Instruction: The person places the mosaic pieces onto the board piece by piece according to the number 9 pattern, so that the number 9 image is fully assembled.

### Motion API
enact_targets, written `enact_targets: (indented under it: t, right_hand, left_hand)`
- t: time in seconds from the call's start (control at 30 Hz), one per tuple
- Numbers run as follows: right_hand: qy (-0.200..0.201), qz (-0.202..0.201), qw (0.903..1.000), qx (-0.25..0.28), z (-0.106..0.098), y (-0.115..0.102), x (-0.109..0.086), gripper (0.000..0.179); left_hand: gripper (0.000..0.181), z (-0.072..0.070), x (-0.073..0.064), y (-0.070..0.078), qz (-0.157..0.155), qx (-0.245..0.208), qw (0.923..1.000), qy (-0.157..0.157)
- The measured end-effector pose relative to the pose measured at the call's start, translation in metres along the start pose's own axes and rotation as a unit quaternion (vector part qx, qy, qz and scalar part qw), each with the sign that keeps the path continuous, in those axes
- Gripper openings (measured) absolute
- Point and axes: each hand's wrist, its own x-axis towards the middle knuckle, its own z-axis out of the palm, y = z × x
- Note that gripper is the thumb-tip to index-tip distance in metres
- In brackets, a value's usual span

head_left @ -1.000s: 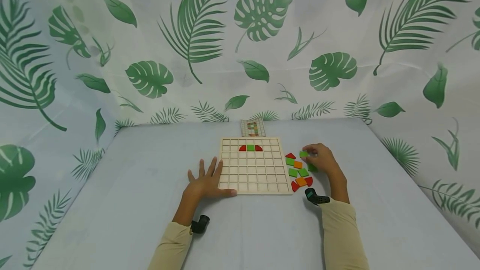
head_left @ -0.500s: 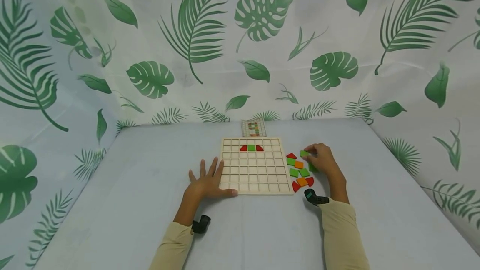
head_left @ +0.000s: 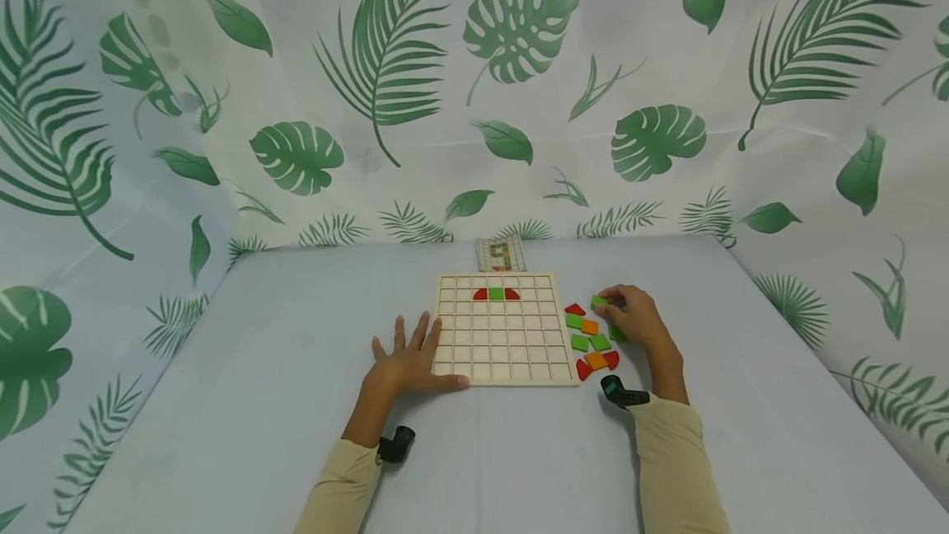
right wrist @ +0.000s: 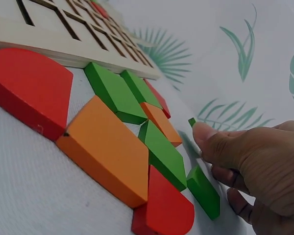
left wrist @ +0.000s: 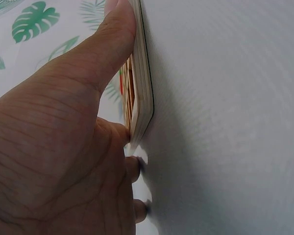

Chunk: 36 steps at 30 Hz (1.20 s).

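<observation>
A wooden grid board (head_left: 504,354) lies flat on the table, with a red, a green and another red piece in a row near its far side. At its near left corner rests my left hand (head_left: 406,365), fingers spread; the left wrist view shows the thumb (left wrist: 112,44) along the board's edge. My right hand (head_left: 636,316) pinches a green block (head_left: 599,302) between thumb and fingers, right of the board. In the right wrist view only a corner of that green block (right wrist: 191,121) shows past the thumb. Another green block (right wrist: 204,192) lies under this hand.
Loose red, green and orange blocks (head_left: 596,360) lie along the board's right side. Behind the board stands a small pattern card (head_left: 500,254) with a coloured figure on a grid. A leaf-print cloth (head_left: 430,130) hangs at the back and sides.
Both hands stay almost where they were, the right still pinching the green block, which has tilted slightly at most. The board and loose blocks have not moved.
</observation>
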Motion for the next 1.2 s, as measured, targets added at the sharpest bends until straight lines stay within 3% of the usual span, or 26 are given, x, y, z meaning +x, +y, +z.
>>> enact_targets:
  t: [0.53,1.2]
  right_hand:
    - [0.043,-0.05,0.9976,-0.022,0.011,-0.009,-0.001,0.032]
    - [0.035,-0.096,0.9946,-0.018,0.031,-0.029,0.006,0.03]
  left_hand:
    - [0.111,-0.001,0.0,-0.001,0.004,0.003,1.0,0.001]
    - [0.11,0.001,0.002,-0.001,0.006,0.008,0.9999,0.009]
